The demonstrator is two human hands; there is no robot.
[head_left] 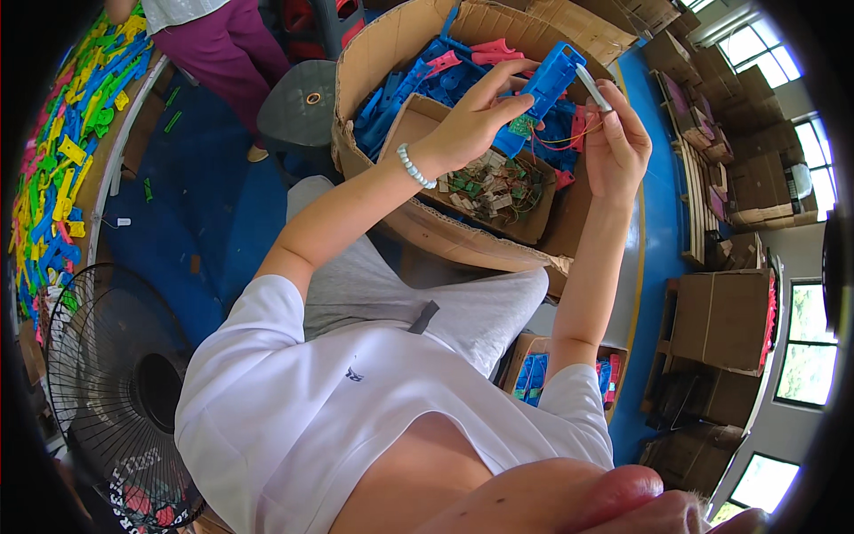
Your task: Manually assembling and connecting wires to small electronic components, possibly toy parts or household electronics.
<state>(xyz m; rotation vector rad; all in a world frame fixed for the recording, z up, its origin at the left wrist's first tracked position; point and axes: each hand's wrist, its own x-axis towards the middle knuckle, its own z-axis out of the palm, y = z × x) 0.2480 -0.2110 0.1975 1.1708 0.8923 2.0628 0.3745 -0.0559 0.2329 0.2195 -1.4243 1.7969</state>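
My left hand (492,105), with a beaded bracelet at the wrist, is closed around a blue plastic casing (553,82) held tilted over a big cardboard box (351,89). A small green circuit board (521,126) shows at the casing's lower end, with thin red and yellow wires (560,141) running toward my right hand. The fingers of my right hand (620,147) pinch a slim white stick-like part (593,87) beside the casing's upper end. Under both hands, an inner cardboard tray (418,120) holds green boards, white pieces and tangled wires. More blue and pink plastic parts (436,67) lie around it.
A black fan (116,392) stands at the lower left. Yellow, green and blue parts (76,151) cover a surface at the far left. A grey stool (298,102) and another person's purple trousers (222,62) are beyond. A smaller box (620,405) sits by my right elbow.
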